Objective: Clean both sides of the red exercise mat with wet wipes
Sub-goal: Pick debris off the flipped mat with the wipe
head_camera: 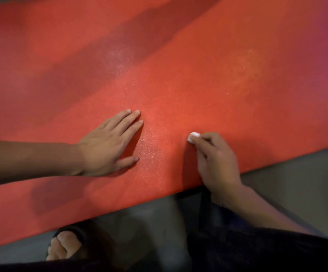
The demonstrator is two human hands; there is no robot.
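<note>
**Red mat spread flat, one hand bracing, the other working a wipe**

At the lower left, a foot (65, 245) in a dark open-toed sandal (74, 231) stands on the grey floor (296, 173), just beside the near edge of the mat.

The red exercise mat (198, 75) lies spread flat on the floor and fills most of the view, its near edge running on a slant from lower left to mid right. A darker band crosses its far upper-left part; whether this is a shadow or a damp streak cannot be told. Fine glistening specks show on the surface between the two hands.

The left hand (108, 146) lies palm-down on the mat, left of centre, fingers straight and close together, thumb spread out to the side. Its grip is apart and holds nothing; it presses flat on the surface.

The right hand (216, 165) reaches in over the near edge of the mat, right of centre. Its grip is clamped on a small wadded white wet wipe (193, 136), pinched at the fingertips and touching the mat surface.

At the lower right, dark clothing (257, 250) covers the person's leg, over the floor.
</note>
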